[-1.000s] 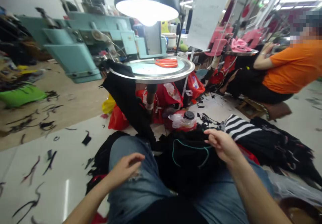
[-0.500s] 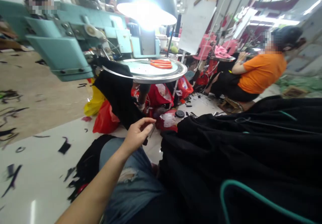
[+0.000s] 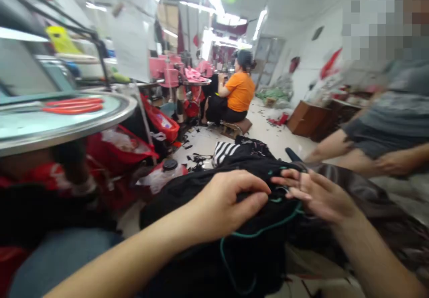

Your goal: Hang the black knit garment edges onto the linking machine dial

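My left hand is over a heap of black cloth. Its thumb and forefinger meet in a pinch, and whatever lies between them is too small to make out. Close by on the right is my right hand, palm partly turned up, its fingers pointing left and smeared by motion. A teal cord loops across the cloth just below both hands. Behind the right fingers a dark, narrow, pointed thing sticks up, too blurred to name. Black-and-white striped cloth lies at the heap's far side.
Red-handled scissors lie on a round machine table at left. Below stand red bags and a dark-lidded cup. Ahead, a person in orange sits at a pink machine. Another person is close at right.
The view has swung right, so the teal machine head and lamp have mostly left it. My left hand has gone from beside the knee to the black cloth. My right hand has come into view.
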The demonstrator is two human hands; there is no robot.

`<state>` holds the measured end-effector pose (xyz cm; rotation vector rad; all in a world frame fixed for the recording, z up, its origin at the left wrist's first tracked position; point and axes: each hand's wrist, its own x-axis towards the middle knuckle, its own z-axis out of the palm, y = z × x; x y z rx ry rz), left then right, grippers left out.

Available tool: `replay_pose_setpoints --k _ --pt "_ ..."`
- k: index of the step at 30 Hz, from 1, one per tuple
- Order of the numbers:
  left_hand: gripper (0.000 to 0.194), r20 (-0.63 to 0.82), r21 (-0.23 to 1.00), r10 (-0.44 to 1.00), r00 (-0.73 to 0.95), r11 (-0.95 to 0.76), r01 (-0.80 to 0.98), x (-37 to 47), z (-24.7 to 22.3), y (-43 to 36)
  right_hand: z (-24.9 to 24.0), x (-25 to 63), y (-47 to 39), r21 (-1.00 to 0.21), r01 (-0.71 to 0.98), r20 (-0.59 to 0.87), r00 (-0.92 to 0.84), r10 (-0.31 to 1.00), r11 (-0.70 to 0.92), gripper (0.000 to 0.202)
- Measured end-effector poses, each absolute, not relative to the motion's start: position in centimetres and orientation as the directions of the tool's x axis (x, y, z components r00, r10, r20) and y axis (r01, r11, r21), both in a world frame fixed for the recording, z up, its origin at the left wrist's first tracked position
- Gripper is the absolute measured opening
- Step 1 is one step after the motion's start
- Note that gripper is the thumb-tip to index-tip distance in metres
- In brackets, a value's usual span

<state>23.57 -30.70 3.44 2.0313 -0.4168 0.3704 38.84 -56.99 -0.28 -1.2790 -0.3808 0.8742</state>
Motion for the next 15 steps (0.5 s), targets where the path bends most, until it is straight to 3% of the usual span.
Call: replay_pose_setpoints --k 3,5,7,10,15 --pt "0.025 0.325 0.812 -0.141 0.935 -0.465 -0.353 27.1 0.9 -34.4 0.3 39.7 -53.8 -0.935 -0.354 -0.160 0.507 0.847 0.035 0.067" --pt "0.029 0.233 0.934 -0.047 0.971 -0.269 -0.237 29.3 -1.1 -35.0 0.8 40.1 -51.8 -0.979 -0.188 -0.161 0.460 0.873 -0.081 0.077" --pt "0.030 0.153 0.988 -0.020 0.988 0.012 -0.153 31.2 -2.8 -34.7 1.2 40.6 -49.9 -0.954 0.104 -0.206 0.458 0.865 -0.283 0.087" --pt "0.030 0.089 0.959 0.024 0.996 0.268 -0.092 33.5 -4.3 -34.6 1.9 42.2 -47.2 -0.747 0.427 -0.284 0.488 0.826 -0.509 0.092" --pt "0.030 -0.045 0.860 0.208 0.977 0.506 -0.068 34.7 -5.0 -35.7 4.5 45.4 -43.2 -0.425 0.677 -0.362 0.481 0.798 -0.601 0.073"
